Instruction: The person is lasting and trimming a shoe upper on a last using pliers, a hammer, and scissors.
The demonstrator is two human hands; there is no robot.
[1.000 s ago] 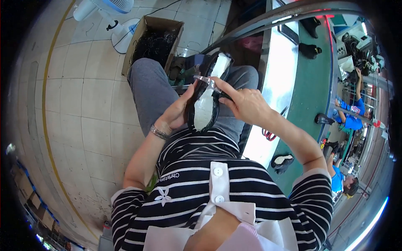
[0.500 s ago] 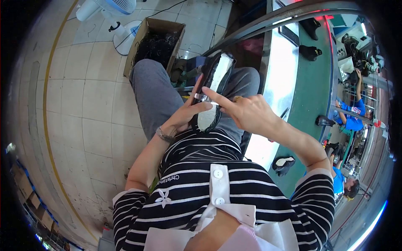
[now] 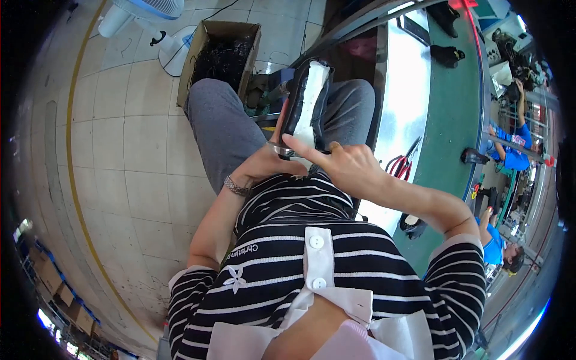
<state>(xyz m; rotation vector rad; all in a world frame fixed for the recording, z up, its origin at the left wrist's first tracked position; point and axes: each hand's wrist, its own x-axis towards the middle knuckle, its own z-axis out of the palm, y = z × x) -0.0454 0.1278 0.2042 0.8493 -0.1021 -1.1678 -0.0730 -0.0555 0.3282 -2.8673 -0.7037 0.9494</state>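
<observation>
A black shoe upper [image 3: 312, 99], with a white sole side facing up, stands lengthwise above my lap. My left hand [image 3: 262, 164] is closed round its near left side, thumb across the near end. My right hand [image 3: 351, 167] lies over the near part from the right, its index finger stretched across the shoe and the other fingers curled. A shiny metal piece [image 3: 283, 150] shows beside that fingertip; its full shape is hidden by the hands. What the curled right fingers hold cannot be made out.
To my right runs a shiny metal ledge [image 3: 403, 90] with red-handled pliers [image 3: 401, 166], beside a green belt [image 3: 451, 129] carrying several black shoes. A cardboard box [image 3: 256, 45] of black scraps and a white fan [image 3: 176, 53] stand ahead left. People in blue work at far right.
Both hands have shifted slightly nearer my body. The right index finger and the metal piece sit lower along the shoe, and more of its near end is covered.
</observation>
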